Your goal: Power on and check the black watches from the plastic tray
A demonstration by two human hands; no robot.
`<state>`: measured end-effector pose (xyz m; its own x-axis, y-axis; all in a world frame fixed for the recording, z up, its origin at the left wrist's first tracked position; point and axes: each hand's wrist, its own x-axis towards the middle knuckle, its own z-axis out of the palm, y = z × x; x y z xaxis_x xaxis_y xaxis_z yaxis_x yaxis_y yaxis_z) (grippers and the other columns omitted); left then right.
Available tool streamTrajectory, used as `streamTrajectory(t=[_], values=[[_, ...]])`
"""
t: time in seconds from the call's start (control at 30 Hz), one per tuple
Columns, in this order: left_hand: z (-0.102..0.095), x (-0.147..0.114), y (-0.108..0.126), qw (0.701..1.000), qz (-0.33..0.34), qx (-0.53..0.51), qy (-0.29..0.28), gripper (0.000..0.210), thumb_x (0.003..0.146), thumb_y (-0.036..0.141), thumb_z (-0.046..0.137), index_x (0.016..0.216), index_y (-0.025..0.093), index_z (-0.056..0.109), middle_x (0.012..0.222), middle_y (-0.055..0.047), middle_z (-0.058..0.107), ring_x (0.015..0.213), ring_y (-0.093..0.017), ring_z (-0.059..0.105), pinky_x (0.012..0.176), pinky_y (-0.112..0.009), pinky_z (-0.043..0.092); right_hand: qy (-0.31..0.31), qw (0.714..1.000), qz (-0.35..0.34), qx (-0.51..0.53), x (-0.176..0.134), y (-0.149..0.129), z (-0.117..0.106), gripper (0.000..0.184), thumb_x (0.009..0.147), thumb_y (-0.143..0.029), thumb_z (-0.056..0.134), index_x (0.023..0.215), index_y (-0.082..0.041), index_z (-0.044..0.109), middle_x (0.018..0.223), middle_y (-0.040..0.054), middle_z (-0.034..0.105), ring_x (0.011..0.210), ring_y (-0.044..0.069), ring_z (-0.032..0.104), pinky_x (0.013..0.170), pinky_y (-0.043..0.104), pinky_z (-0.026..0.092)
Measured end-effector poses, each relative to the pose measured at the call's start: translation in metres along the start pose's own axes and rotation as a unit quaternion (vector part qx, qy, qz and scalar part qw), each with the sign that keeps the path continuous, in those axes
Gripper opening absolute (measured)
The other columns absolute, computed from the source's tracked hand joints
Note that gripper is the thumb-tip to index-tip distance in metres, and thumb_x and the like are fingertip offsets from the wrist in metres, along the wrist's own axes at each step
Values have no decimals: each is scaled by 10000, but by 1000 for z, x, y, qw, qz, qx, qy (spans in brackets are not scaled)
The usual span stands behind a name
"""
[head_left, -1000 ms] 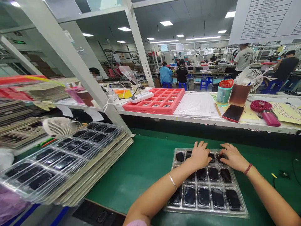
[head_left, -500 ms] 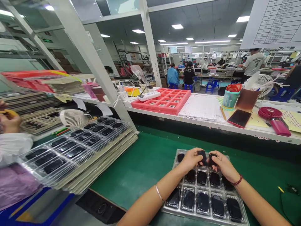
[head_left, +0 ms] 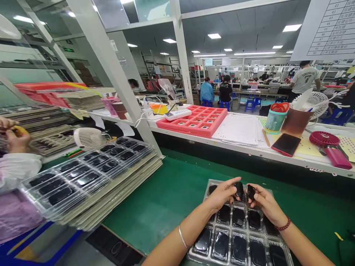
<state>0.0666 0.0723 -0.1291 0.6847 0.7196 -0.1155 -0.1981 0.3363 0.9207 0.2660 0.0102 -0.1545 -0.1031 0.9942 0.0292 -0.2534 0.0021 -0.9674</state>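
My left hand point(head_left: 222, 194) pinches a glossy black rounded-rectangular piece point(head_left: 239, 189), like a smartwatch body, between thumb and fingers; its index finger stretches above the piece. A second, similar black piece point(head_left: 251, 192) is gripped in my right hand point(head_left: 266, 205), the thumb lying against its side. Both pieces are tilted up, close together with a small gap between them. They are just above the far rows of a clear plastic tray point(head_left: 240, 261). Several like black pieces lie in the tray's pockets, and my hands cover part of its back row.
On the left stands a stack of trays point(head_left: 116, 184), the top one holding several black pieces. A co-worker's hand point(head_left: 17, 138) is beyond it. Along the shelf are a red foam tray point(head_left: 215, 127), papers point(head_left: 238, 127), a phone point(head_left: 286, 144) and a small pink fan point(head_left: 325, 142).
The two pieces have turned slightly in my fingers, and my left index finger has straightened. Both hands still hold them above the tray. The whole view has shifted a little.
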Motion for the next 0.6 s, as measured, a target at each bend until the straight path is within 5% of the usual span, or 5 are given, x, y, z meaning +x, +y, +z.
streamTrajectory(t=[0.17, 0.33, 0.6], values=[[0, 0, -4, 999, 21, 13, -41, 551, 717, 368, 683, 1204, 206, 483, 828, -17, 560, 563, -94, 581, 454, -178, 373, -19, 1000, -14, 4, 0, -1, -1, 342, 773, -356, 672, 1089, -231, 623, 850, 21, 623, 635, 126, 555, 588, 259, 493], [1, 2, -5, 1000, -5, 20, 15, 445, 768, 363, 613, 1159, 180, 503, 901, -58, 576, 719, -152, 623, 539, -220, 456, 12, 1000, -12, -20, 0, -1, 2, 381, 809, -390, 611, 1155, -234, 586, 1000, 56, 630, 755, 175, 602, 668, 317, 523], [4, 3, -7, 993, 15, 109, 32, 518, 716, 79, 514, 1226, 157, 466, 1068, -107, 626, 804, -148, 611, 575, -209, 437, 28, 995, -6, -100, 0, 0, 5, 408, 812, -352, 567, 1201, -234, 531, 1021, 62, 631, 752, 175, 611, 687, 337, 528]])
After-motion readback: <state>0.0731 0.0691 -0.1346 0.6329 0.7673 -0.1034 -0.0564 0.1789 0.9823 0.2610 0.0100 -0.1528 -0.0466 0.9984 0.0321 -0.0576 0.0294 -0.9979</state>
